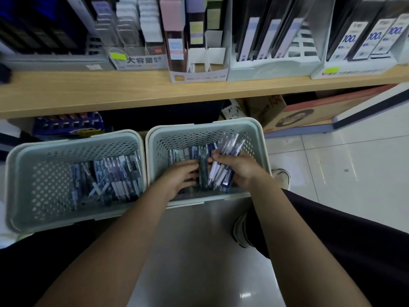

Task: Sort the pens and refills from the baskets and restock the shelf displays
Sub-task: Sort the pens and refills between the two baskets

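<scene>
Writing on shelf: a clear display box carries the large characters "大容量" with a yellow-green sticker beside them; white cards at the right read "100"; other print is too blurred to read
Shelf: a pale wooden shelf runs across the top, its front edge overhanging the back rims of both baskets; white trays of dark packs stand on it, and a cardboard display holds pink, purple and yellow packs
Under the shelf: a brown cardboard box at the right, a blue box at the left
Left basket: a pale green perforated basket on the floor, with packed pens and refills heaped towards its right side
Right basket: a matching right basket touching the left one rim to rim; dark packs lie along its bottom
Open room: bare tiled floor lies to the right of the baskets and in front of them between the person's legs; a shoe sits just beside the right basket's corner
Left hand: the left hand reaches into the right basket, fingers fairly straight and lying on the dark packs, palm down
Right hand: the right hand is curled round a bunch of pens with clear barrels and white grips, held tilted above the basket's right part
</scene>
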Tool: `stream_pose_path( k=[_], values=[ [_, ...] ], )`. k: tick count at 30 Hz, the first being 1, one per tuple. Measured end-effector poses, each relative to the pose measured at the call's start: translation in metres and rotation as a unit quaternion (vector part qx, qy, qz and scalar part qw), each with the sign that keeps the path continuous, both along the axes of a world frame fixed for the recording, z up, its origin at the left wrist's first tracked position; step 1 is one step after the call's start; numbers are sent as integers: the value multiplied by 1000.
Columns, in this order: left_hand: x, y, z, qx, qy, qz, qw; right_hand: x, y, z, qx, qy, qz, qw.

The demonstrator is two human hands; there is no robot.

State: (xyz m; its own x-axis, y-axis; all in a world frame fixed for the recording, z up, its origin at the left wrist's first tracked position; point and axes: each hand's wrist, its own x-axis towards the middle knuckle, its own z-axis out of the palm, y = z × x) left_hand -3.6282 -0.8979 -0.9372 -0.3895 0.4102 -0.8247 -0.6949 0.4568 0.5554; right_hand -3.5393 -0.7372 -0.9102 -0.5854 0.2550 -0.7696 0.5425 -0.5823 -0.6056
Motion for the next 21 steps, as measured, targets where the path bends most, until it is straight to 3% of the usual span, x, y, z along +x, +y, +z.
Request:
stream_pose_path(
  k=[6,9,12,21],
  values=[
    [3,1,34,119,1,-47,992,-10,-13,13,-17,38,56,998],
    [7,-6,47,113,49,-38,992,-20,-24,29,-86,89,117,985],
    [5,-24,54,107,85,-14,991,-26,-33,44,-94,98,166,977],
    [-6,-71,84,148,100,103,979,-41,-74,66,94,76,141,983]
  ],
)
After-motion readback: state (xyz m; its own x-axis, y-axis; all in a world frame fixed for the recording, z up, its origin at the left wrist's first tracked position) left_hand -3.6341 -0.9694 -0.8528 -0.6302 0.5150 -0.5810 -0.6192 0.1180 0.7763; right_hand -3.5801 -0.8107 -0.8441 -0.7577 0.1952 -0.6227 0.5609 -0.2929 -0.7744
